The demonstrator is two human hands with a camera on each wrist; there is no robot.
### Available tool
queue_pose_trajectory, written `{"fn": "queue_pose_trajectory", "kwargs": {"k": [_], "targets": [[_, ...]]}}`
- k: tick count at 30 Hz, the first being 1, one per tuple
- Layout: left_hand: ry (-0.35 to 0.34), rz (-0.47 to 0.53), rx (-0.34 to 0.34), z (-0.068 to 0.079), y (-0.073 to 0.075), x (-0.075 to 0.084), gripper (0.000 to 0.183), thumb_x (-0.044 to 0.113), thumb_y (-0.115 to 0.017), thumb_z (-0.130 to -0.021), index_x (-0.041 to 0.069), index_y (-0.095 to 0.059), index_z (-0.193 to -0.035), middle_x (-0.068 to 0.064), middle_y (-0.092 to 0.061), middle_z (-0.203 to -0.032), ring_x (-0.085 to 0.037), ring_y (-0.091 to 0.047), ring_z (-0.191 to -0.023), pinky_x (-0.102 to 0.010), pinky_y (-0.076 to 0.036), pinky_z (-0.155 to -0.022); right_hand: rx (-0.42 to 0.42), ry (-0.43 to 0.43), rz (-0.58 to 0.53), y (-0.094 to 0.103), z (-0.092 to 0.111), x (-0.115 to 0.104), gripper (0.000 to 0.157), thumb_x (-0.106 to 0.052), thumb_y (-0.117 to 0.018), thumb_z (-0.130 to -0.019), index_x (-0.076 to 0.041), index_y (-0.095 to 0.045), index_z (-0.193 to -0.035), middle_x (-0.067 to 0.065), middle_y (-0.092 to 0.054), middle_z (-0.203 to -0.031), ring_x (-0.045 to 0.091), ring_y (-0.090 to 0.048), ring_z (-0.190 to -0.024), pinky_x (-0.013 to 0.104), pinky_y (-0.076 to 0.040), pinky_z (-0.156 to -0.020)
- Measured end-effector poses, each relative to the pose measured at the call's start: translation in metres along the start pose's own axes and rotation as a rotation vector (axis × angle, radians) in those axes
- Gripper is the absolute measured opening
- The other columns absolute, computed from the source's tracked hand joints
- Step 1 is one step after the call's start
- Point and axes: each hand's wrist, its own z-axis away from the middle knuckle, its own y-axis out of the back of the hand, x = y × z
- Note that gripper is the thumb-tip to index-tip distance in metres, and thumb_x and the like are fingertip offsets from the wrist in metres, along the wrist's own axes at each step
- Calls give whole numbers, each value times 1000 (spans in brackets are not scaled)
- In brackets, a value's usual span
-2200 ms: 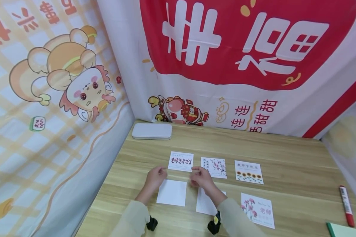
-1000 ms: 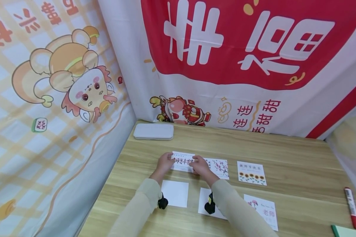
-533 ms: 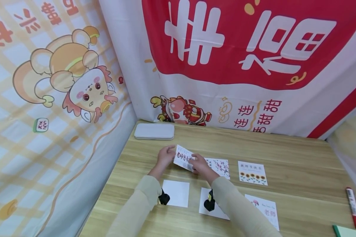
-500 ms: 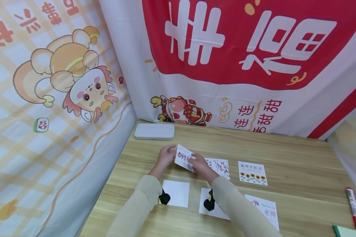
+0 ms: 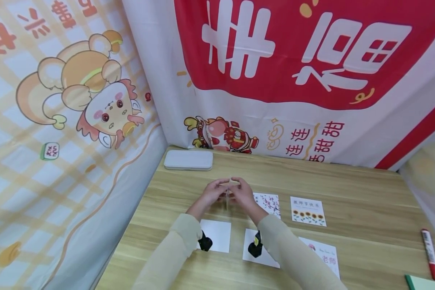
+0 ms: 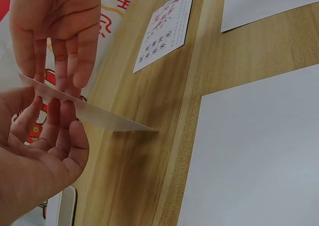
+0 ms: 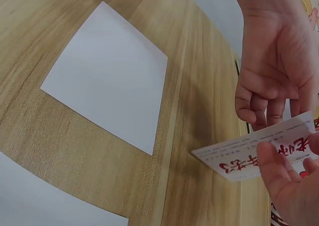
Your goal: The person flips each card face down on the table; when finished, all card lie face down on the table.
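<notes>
A white card with red brush lettering stands on edge above the table, held between both hands. My left hand holds it from the left; in the left wrist view its thumb and curled fingers meet the card's plain side. From the right, my right hand grips the same card, its fingers on the lettered face. Seen from the head, the card is nearly edge-on and mostly hidden by the hands. Nearer the body lie a blank white card and a second blank card, partly under the right wrist.
Right of the hands lie a blossom card, a sunflower card and a pink-flower card. A white case sits at the back left. A red-capped marker and a green-edged item lie at the right.
Both hands reached forward to the lettered card lying on the table, lifted it and tilted it. It has since turned upright, edge-on to the head view, and the hands have come closer together.
</notes>
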Motion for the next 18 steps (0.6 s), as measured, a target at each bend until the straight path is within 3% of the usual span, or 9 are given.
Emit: {"fn": "queue_pose_trajectory", "kwargs": {"k": [4, 9, 14, 18], "targets": [[-15, 4, -12, 1, -2, -2, 36, 18, -58, -90, 10, -55, -126, -5, -65, -96, -14, -59, -75, -51, -47, -81, 20, 37, -17, 3, 3, -4, 37, -8, -55, -91, -4, -49, -128, 19, -63, -95, 38, -62, -79, 52, -53, -69], [-53, -9, -4, 1, -6, -2, 37, 16, -61, -88, 8, -56, -124, -8, -63, -93, -15, -59, -75, -42, -51, -73, 35, 88, -10, 8, 5, -4, 39, -4, -58, -89, -4, -50, -127, 20, -64, -93, 30, -64, -70, 52, -53, -68], [-98, -93, 53, 2, -7, -6, 38, 19, -68, -84, 9, -60, -120, -12, -59, -102, -21, -55, -89, -30, -49, -73, 68, 140, -10, 15, 5, -3, 39, 4, -60, -84, -2, -54, -123, 23, -64, -90, 24, -64, -63, 47, -55, -62], [-106, -161, 107, 3, -3, -12, 39, 20, -70, -81, 13, -61, -119, -14, -55, -114, -27, -52, -100, -33, -49, -80, 65, 150, -74, 25, 7, -4, 38, 8, -59, -83, 0, -56, -120, 27, -63, -91, 24, -63, -64, 41, -56, -60]]}}
